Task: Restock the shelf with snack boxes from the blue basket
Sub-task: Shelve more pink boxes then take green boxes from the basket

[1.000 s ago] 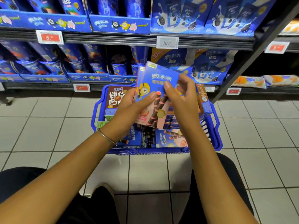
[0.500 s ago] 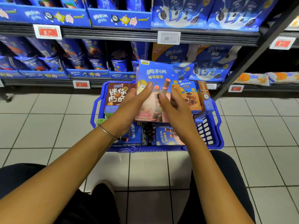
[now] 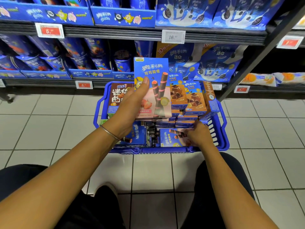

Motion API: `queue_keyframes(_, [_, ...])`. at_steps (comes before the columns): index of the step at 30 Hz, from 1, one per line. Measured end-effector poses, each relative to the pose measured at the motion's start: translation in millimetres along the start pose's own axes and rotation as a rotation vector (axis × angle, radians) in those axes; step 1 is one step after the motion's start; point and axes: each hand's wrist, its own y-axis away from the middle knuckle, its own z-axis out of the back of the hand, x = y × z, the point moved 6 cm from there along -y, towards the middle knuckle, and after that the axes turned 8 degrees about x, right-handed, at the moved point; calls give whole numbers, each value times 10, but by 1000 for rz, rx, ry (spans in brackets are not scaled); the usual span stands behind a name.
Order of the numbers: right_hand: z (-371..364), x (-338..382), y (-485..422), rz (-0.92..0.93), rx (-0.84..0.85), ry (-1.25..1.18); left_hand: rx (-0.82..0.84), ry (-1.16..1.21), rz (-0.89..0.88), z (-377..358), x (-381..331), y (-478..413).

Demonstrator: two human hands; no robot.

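My left hand (image 3: 130,109) grips a small stack of blue and pink wafer-roll snack boxes (image 3: 153,76), held upright above the blue basket (image 3: 222,129) on the floor. My right hand (image 3: 197,135) is down inside the basket. Its fingers curl on the right end of a flat blue wafer-roll box (image 3: 170,138) lying there. More boxes stand in the basket: orange-fronted ones (image 3: 194,96) at the right and a brown cookie box (image 3: 118,96) at the left. The shelf (image 3: 115,33) rises just behind the basket.
The shelf rows hold blue cookie cups (image 3: 122,65) and large blue bags (image 3: 214,63), with price tags (image 3: 173,36) on the rails. A dark slanted upright (image 3: 264,52) crosses at the right, with orange-printed packs (image 3: 260,79) beyond it. White tiled floor (image 3: 49,126) surrounds the basket, and my knees are below.
My right hand has let go of the held stack and dropped into the basket onto a flat box. My left hand now holds the stack alone, upright.
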Motion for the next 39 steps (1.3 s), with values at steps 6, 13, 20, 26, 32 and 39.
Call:
queue_keyframes(6, [-186,-140,-143,-254,226,135,6,-21,7,-24,8,13])
queue_keyframes(13, [-22,-114,-48,-90,26,6,-44,-25,26,30,10,-1])
queue_keyframes(20, [323,361,250,171,214,-417,-43,38,-3,76,-51,1])
queue_keyframes(26, [901,709,505,302,21,-829,-118,44,-24,180,-177,-22])
queue_keyframes(32, [962,898,646,259,-62,-1298,-154,12,-24,305,-173,-82])
queue_keyframes(39, [577,1376,819,382,135,-1299,-151,-96,-9,174,-79,-98])
